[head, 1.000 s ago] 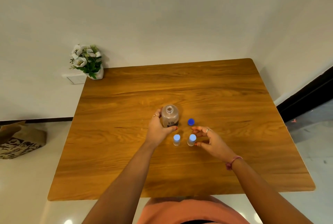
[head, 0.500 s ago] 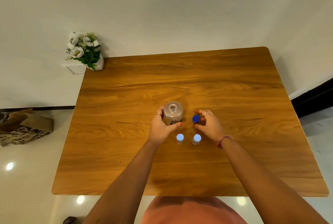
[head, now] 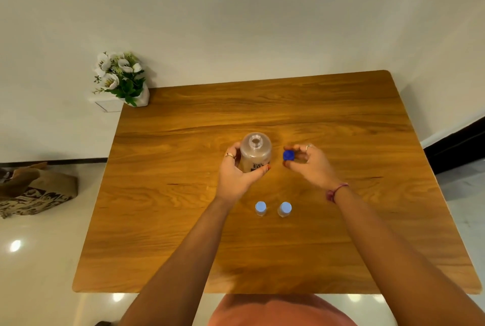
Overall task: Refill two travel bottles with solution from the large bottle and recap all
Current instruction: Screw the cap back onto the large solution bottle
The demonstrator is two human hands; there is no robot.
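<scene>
A: Nearest the body, on the bench (head: 341, 260): item one, two travel bottles, left one (head: 260, 208) and right one (head: 285, 208), upright, side by side, just apart, pale blue caps on; neither hand touches them.

B: Beyond those?

A: Item two, left hand (head: 237, 174), fingers curled round the large bottle (head: 255, 152), thumb on the near face, other fingers on the far left side; bottle upright on the bench, mouth bare. Item three, right hand (head: 311, 164), fingers narrow, pinching the dark blue cap (head: 288, 155) by its rim; cap just right of the bottle, apart from it, about level with its shoulder; whether it rests on the bench or is lifted I cannot tell.

B: Step in hand, by your reading?

A: Recapping the large bottle; both small ones look closed, so this judges as the last cap. To do well: left hand steadies the base; carry the cap over the mouth, set it level on the neck, seat the thread before turning; a tilted start would likely cross-thread.

B: Farthest?

A: Item four, white flowers in a pot (head: 123, 81), off the bench's far left corner; a paper bag (head: 36, 189) on the floor at left.
</scene>
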